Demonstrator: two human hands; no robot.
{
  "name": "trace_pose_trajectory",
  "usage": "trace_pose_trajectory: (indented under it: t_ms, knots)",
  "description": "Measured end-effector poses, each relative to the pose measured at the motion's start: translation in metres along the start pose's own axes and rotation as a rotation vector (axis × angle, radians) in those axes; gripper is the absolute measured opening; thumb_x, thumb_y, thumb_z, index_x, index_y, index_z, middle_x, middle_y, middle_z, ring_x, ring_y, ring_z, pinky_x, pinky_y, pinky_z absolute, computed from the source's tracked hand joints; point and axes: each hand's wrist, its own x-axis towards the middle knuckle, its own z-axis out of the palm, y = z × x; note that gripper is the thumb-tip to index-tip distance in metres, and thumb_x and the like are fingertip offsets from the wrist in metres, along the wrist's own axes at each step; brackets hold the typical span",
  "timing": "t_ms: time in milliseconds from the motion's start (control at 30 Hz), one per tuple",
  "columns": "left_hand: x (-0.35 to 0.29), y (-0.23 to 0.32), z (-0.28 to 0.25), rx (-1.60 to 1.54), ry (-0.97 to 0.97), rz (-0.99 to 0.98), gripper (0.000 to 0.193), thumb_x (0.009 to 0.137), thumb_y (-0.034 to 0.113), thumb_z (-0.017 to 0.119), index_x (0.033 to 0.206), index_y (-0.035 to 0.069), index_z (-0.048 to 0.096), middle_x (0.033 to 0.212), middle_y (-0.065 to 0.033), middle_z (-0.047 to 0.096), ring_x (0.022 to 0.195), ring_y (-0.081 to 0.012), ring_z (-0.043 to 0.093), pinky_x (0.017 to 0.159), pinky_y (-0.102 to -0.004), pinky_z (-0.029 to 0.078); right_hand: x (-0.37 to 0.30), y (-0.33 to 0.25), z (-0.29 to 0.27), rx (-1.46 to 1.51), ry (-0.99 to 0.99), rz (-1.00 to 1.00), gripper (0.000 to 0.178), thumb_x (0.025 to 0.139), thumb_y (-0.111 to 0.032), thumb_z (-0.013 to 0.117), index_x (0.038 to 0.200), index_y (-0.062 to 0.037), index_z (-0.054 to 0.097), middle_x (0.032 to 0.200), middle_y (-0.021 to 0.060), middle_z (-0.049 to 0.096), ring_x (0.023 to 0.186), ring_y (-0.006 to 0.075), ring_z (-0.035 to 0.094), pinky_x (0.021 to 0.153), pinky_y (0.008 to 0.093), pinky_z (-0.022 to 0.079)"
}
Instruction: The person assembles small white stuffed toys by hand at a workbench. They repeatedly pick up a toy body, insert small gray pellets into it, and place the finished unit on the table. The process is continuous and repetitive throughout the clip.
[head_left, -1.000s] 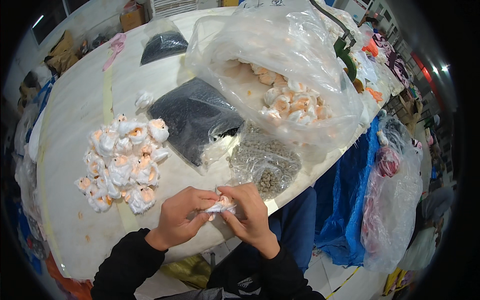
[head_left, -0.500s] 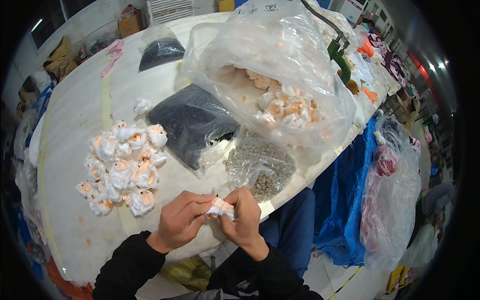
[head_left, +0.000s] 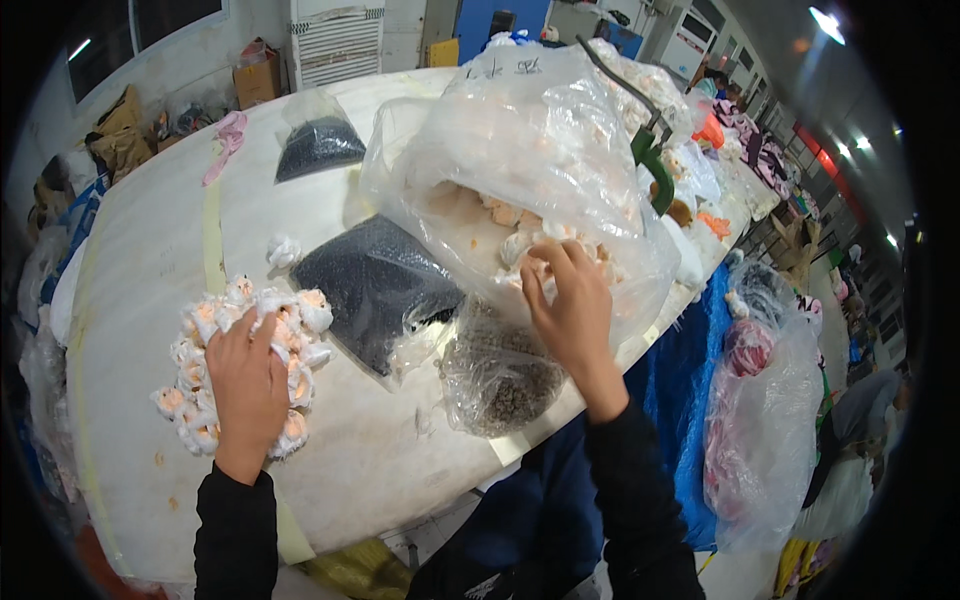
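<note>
- The small puffs point(head_left: 240, 370) are white and fluffy with orange centres, heaped on the pale worktop point(head_left: 150, 240).
- The left hand point(head_left: 245, 385) lies flat on this heap, fingers spread, gripping nothing.
- The right hand point(head_left: 572, 310) reaches into the big clear bag point(head_left: 520, 150) holding more puffs; its fingers are curled, whether they hold something I cannot tell.

Before you on the tabletop point(head_left: 150, 260) stands a big clear plastic bag point(head_left: 520, 170) of white-and-orange pieces. Just beside it lie a flat bag of black beads point(head_left: 370, 285) and a clear bag of grey pellets point(head_left: 500, 375). A smaller black-filled bag point(head_left: 318, 145) sits far back, and a brown cardboard box point(head_left: 258, 78) stands beyond.
</note>
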Motion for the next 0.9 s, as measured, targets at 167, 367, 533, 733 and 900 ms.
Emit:
trace_pose_trajectory:
  t_ms: [167, 367, 533, 733, 900]
  knots:
    - [0.004, 0.014, -0.004, -0.064, 0.087, 0.009, 0.041, 0.094, 0.008, 0.058, 0.133, -0.003, 0.063, 0.149, -0.0243, 0.052, 0.137, -0.0423, 0.048, 0.122, -0.0598, 0.025, 0.045, 0.067, 0.041, -0.342, -0.347, 0.127, 0.06, 0.089, -0.043, 0.075, 0.132, -0.0031, 0.065, 0.112, 0.0247, 0.072, 0.105, 0.0427, 0.069, 0.094, 0.0512, 0.053]
    - [-0.009, 0.044, -0.012, -0.418, 0.207, 0.196, 0.031, 0.089, 0.01, 0.063, 0.117, -0.005, 0.07, 0.133, -0.0267, 0.06, 0.104, -0.0375, 0.066, 0.083, -0.0416, 0.056, 0.052, 0.065, 0.078, -0.298, -0.413, 0.079, 0.069, 0.086, -0.05, 0.074, 0.141, -0.0084, 0.064, 0.111, 0.0261, 0.073, 0.106, 0.0431, 0.071, 0.093, 0.0502, 0.055]
    - [-0.031, 0.063, 0.004, -0.612, 0.038, 0.265, 0.031, 0.088, 0.011, 0.072, 0.116, 0.0, 0.07, 0.099, -0.0154, 0.067, 0.07, -0.0233, 0.064, 0.059, -0.0321, 0.051, 0.065, 0.087, 0.103, -0.373, -0.501, 0.259, 0.04, 0.084, -0.041, 0.078, 0.108, -0.0088, 0.076, 0.104, 0.0171, 0.076, 0.101, 0.0386, 0.072, 0.089, 0.0476, 0.056]
    - [-0.036, 0.067, 0.001, -0.864, -0.245, 0.007, 0.028, 0.107, 0.024, 0.063, 0.119, 0.0, 0.066, 0.055, -0.0013, 0.053, 0.05, -0.0073, 0.051, 0.049, -0.0266, 0.038, 0.059, 0.068, 0.084, 0.003, -0.379, 0.159, 0.02, 0.087, -0.028, 0.076, 0.094, -0.0093, 0.078, 0.097, 0.0156, 0.075, 0.093, 0.0363, 0.072, 0.082, 0.0476, 0.055]
    - [-0.034, 0.073, -0.002, -0.961, -0.483, -0.191, 0.028, 0.11, 0.021, 0.058, 0.129, 0.0, 0.061, 0.061, -0.0017, 0.061, 0.054, -0.0076, 0.057, 0.051, -0.028, 0.043, 0.059, 0.061, 0.079, 0.02, -0.373, 0.198, 0.025, 0.088, -0.028, 0.076, 0.106, -0.011, 0.076, 0.1, 0.0154, 0.074, 0.102, 0.0373, 0.069, 0.09, 0.049, 0.051]
